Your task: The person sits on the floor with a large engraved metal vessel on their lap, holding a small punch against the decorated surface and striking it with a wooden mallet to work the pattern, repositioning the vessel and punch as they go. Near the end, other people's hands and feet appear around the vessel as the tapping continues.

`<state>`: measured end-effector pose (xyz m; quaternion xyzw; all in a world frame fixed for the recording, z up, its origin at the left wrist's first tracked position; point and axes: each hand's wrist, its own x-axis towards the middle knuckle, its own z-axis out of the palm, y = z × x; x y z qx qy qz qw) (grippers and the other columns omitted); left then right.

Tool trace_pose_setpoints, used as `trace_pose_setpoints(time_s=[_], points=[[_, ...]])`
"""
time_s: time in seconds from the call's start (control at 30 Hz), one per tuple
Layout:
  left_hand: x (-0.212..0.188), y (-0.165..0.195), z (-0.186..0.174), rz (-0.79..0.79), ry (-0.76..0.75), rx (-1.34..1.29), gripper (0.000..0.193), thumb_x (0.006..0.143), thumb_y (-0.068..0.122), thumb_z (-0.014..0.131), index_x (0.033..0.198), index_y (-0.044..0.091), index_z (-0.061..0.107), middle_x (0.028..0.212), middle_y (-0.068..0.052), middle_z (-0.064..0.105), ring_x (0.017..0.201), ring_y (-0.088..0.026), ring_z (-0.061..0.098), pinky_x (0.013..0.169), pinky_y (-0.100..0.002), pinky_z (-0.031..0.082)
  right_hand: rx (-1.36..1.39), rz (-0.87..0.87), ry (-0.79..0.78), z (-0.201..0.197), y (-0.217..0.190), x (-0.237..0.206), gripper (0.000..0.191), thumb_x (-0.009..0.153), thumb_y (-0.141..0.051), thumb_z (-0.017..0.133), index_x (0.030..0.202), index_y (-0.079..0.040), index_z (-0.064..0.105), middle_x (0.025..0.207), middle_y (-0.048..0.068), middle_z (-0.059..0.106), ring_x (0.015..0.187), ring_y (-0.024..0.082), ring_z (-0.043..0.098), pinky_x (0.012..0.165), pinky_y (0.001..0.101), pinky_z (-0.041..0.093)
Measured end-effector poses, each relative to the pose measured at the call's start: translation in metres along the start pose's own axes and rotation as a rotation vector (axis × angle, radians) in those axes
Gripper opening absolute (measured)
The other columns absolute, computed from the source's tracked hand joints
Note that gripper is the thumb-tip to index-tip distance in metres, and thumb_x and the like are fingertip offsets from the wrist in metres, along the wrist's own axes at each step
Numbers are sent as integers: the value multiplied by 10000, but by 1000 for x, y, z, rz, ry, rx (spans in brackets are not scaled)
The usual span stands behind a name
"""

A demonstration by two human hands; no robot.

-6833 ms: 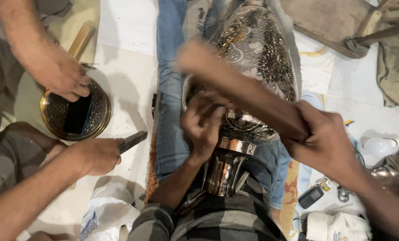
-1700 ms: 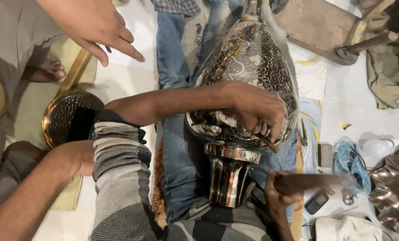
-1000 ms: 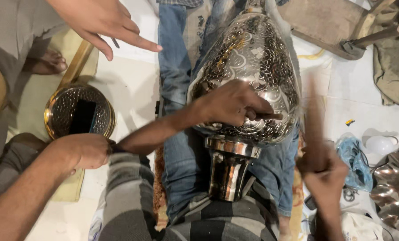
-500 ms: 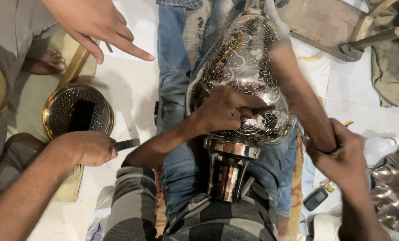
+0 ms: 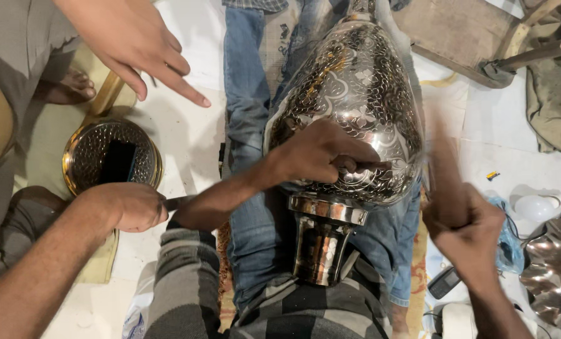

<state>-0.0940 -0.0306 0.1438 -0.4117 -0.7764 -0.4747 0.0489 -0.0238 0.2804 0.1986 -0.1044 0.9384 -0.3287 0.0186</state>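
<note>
A large engraved silver vase (image 5: 356,81) lies across my jeans-clad lap, its foot (image 5: 321,242) toward me. My left hand (image 5: 321,154) rests on the vase's lower belly, fingers closed on a small dark chisel (image 5: 357,165) pressed to the metal. My right hand (image 5: 465,223) is to the right of the vase, gripping a wooden mallet handle (image 5: 442,160) that is blurred with motion and points upward beside the vase.
Another person sits at the left: one hand (image 5: 129,206) holds a dark tool, the other (image 5: 139,47) spreads above a round engraved brass bowl (image 5: 111,163). A fluted silver dish (image 5: 553,276), a phone (image 5: 445,282) and cloths lie at the right.
My right hand has swung the mallet handle back from the vase to a more upright, blurred position. My left hand stays on the chisel. The other person's hands barely moved.
</note>
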Motion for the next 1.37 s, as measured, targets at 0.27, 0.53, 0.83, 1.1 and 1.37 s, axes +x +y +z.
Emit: trace_pose_setpoints(time_s=[0.27,0.53,0.83,1.1,1.37], points=[[-24,26,19,-153,379,-13,483,729,-1,630,1188,104,740,973,-77,788,811,-136,772,683,-286,640,253,-10,-130,-27,-40,42,216,751,-76,718,946,-6,659,730,73,623,640,115,541,556,324,440],[-70,13,53,-67,1216,58,126,1012,50,586,1021,49,712,968,-93,777,814,-183,778,706,-313,662,397,5,175,13,24,44,173,896,-9,781,994,37,646,816,65,642,704,145,586,672,294,466],[-116,26,80,-322,1554,-722,192,967,48,660,1151,-5,642,1036,-115,718,915,-207,729,790,-365,632,1168,605,204,137,157,-2,134,896,-76,637,984,-4,565,793,98,574,695,220,570,606,352,462],[-79,65,93,-275,1327,-1534,214,964,25,634,1178,23,645,1040,-101,721,935,-189,731,836,-298,634,1492,794,137,139,142,-8,133,883,-112,611,979,-44,550,770,41,509,684,162,494,633,286,438],[-72,65,115,-358,1301,-1796,210,1007,16,603,1212,24,648,1059,-92,733,972,-179,739,863,-268,630,1568,758,114,139,139,-9,144,884,-137,617,962,-35,553,773,46,526,695,159,505,632,270,438]])
